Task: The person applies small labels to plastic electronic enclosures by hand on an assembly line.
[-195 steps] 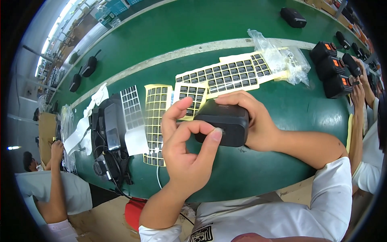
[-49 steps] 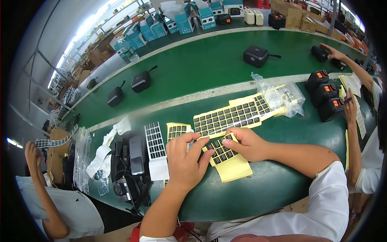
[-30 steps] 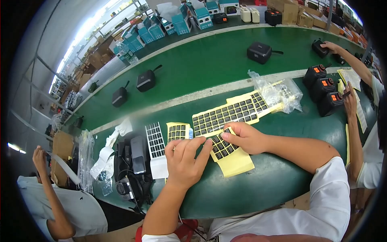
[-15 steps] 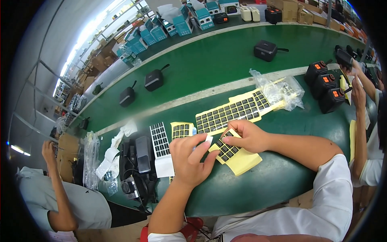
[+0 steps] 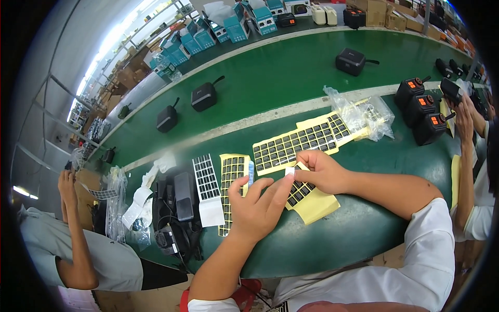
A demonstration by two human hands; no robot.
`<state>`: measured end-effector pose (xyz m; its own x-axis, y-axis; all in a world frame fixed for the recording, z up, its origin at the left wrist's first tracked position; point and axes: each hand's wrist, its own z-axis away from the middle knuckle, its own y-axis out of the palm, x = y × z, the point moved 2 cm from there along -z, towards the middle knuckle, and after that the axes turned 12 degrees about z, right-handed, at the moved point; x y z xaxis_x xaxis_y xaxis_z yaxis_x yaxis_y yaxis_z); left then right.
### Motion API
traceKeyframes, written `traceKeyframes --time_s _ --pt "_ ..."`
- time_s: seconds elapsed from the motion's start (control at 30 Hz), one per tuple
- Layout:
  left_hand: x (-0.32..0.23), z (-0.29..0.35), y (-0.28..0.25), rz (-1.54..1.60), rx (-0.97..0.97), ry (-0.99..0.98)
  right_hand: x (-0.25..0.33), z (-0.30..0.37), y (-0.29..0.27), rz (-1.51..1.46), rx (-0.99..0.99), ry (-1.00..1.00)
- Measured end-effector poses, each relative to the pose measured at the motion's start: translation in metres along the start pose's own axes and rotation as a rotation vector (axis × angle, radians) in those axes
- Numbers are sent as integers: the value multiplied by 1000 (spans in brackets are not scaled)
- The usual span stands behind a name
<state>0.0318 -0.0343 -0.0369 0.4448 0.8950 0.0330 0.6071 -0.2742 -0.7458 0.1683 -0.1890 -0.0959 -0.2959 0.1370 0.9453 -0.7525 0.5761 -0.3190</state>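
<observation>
Near the middle of the table, my right hand (image 5: 326, 174) is closed on a small yellow-backed sheet of black rectangular stickers (image 5: 300, 193), thumb on top. A plain yellow flap hangs from its lower side. My left hand (image 5: 255, 208) meets it there, thumb and forefinger together at the sheet's upper left edge, other fingers raised. A small white piece (image 5: 289, 170) shows at the left fingertips; whether it is worn or held is unclear. Beyond both hands lies a large sticker sheet (image 5: 293, 148). Beside my left hand are a yellow sticker sheet (image 5: 232, 177) and a white one (image 5: 206, 179).
Clear plastic wrap (image 5: 371, 122) lies at the large sheet's right end. Black devices with orange buttons (image 5: 429, 129) stand at right. A dark box-shaped device (image 5: 184, 197) and cables are at left. Black cases (image 5: 204, 96) sit on the green belt (image 5: 270, 78). Co-workers flank me.
My left hand has moved right, its fingertips now meeting the small sheet, uncovering more of the yellow sheet behind. Cases on the belt have shifted right. The left co-worker now holds up a sheet.
</observation>
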Motion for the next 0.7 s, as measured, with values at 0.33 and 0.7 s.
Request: traceKeyframes --time_s 0.33,0.7 --pt "25 -2 -38 333 -311 -150 26 9 0 450 -129 -89" --pt "39 12 -49 381 -351 -228 37 -195 -28 845 -331 -428"
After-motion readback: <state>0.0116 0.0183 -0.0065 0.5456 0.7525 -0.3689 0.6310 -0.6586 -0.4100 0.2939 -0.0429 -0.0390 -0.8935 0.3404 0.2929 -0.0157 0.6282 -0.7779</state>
